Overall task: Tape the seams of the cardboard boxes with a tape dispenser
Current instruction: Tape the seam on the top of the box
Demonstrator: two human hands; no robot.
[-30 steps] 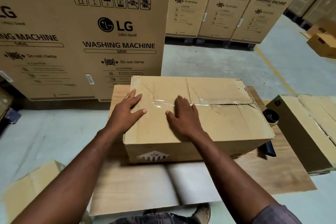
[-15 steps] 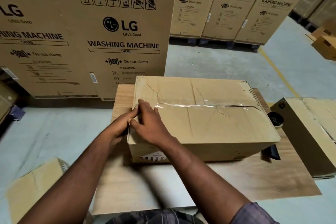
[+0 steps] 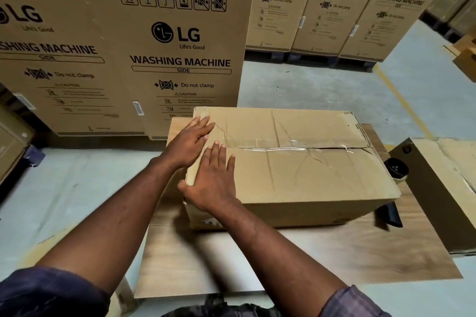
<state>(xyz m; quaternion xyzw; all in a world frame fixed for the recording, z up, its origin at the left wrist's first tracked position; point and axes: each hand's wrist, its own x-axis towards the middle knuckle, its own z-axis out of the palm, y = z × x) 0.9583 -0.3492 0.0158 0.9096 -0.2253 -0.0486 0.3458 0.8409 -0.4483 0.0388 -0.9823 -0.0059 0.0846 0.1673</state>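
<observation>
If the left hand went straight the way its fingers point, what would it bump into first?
The left hand lies flat on the cardboard box, fingers aimed at its far left corner. Nothing on top blocks it. Past that edge, it would probably meet the LG washing machine carton, though depth is unclear.

wooden board (image 3: 309,260) carries the cardboard box (image 3: 309,183) and tape dispenser (image 3: 398,171).

A creased cardboard box (image 3: 296,175) lies flat, clear tape (image 3: 273,149) along its seam, seemingly the tape dispenser (image 3: 398,169) beside it.
</observation>
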